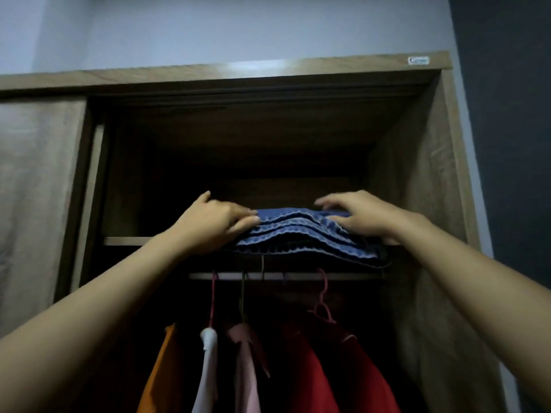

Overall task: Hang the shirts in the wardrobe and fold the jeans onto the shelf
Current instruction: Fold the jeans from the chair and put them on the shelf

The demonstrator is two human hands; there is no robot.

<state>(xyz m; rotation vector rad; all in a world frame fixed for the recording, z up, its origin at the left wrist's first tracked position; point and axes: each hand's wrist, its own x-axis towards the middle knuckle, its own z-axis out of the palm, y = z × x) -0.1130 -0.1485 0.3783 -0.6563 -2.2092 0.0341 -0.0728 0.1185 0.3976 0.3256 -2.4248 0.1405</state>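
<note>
Both hands are on the folded jeans [298, 234], which sit at the front edge of the wardrobe shelf [125, 241]. The left hand [214, 219] pushes fairly straight fingers against the stack's left end, while the right hand [360, 216] lies flat on top, fingers spread. The shirts [313, 377] hang off the rail [351, 276] underneath.

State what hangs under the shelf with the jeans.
A rail holding an orange shirt, white shirt, pink shirt and red shirt on hangers. Darkness and forearms hide the rest.

Matt wood-grain wardrobe [417, 180]; ribbed blue denim jeans [301, 234]; pink plastic hanger [323, 305]; soft cloth shirts [313, 374]
</note>
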